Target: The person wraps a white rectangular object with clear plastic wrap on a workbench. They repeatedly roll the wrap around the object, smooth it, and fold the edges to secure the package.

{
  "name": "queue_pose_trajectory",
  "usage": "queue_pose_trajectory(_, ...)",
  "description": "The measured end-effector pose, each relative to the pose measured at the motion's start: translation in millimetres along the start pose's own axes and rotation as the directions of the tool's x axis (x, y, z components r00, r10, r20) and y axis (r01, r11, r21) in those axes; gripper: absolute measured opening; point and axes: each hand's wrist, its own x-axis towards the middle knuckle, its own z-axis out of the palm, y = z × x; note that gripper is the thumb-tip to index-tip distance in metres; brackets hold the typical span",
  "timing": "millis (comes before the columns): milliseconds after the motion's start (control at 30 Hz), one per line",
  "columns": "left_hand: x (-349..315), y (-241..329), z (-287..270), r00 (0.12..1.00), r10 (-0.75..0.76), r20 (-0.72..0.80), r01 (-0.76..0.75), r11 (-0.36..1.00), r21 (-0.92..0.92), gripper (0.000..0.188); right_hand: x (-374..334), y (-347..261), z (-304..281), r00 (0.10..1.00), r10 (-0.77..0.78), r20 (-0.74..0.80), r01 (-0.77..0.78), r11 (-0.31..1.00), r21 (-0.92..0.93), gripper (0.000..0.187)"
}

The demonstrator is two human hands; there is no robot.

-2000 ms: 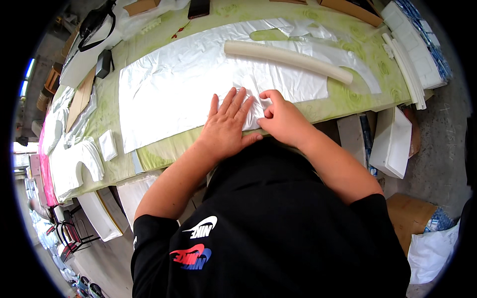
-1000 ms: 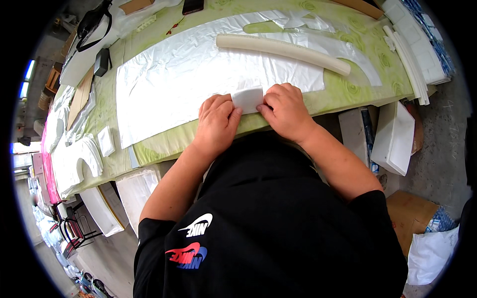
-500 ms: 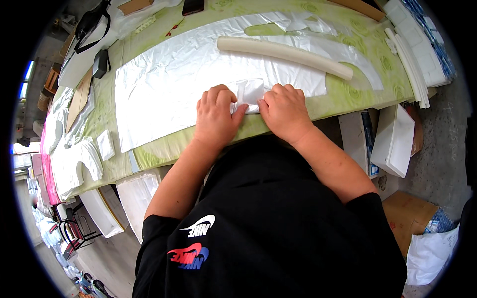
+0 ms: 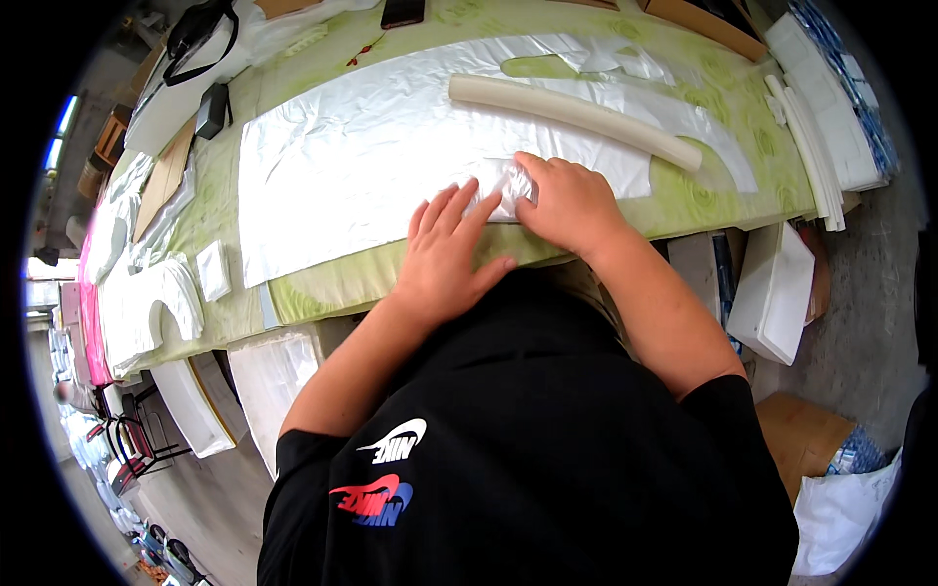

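A small, crinkled packet of clear plastic (image 4: 507, 188) lies near the table's front edge, on a big white plastic sheet (image 4: 322, 186). My right hand (image 4: 575, 203) is closed on the packet's right side, thumb low and fingers curled over the far corner. My left hand (image 4: 445, 246) lies open with fingers spread, its fingertips at the packet's left edge and the thumb stretched toward me. Beyond both hands, a long cream-coloured tube (image 4: 576, 119) rests across the sheet.
A green patterned cloth (image 4: 342, 283) covers the table. To the left are a flat white packet (image 4: 213, 271), folded white plastic pieces (image 4: 151, 313) and a dark box (image 4: 211, 110). A phone (image 4: 403, 12) lies at the back. Rolled white plastic (image 4: 806, 151) sits along the right end.
My left hand has opened from its curled grip, drawing back slightly toward me. My right hand has shifted onto the packet, which now looks more crumpled. The view has moved a little.
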Motion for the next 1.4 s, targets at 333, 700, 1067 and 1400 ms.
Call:
queue_pose_trajectory(333, -96.2, -2.0, -14.1, 0.613, -0.506, 0.607, 0.696, -0.018, -0.718, 0.055, -27.8, -43.9, 4.3, 0.962, -0.254, 0.099, 0.249, 0.967, 0.063, 0.052)
queue_pose_trajectory(700, -110.4, 5.2, -3.4, 0.72, -0.579, 0.384, 0.455, -0.024, -0.89, 0.029, -42.1, -81.8, 19.0, 0.936, -0.257, 0.242, -0.036, 0.613, 0.789, 0.033)
queue_pose_trajectory(1067, -99.9, -45.4, -28.7, 0.663, -0.746, -0.059, 0.207, 0.259, -0.943, 0.015, -23.2, -84.0, 30.3, 0.988, -0.144, 0.05, 0.012, 0.399, 0.917, 0.019)
queue_pose_trajectory(1400, -144.9, -247.6, -199.2, 0.314, -0.807, -0.501, 0.651, 0.567, -0.505, 0.037, -18.8, -70.8, 41.6, 0.972, -0.233, 0.028, 0.109, 0.552, 0.827, 0.013)
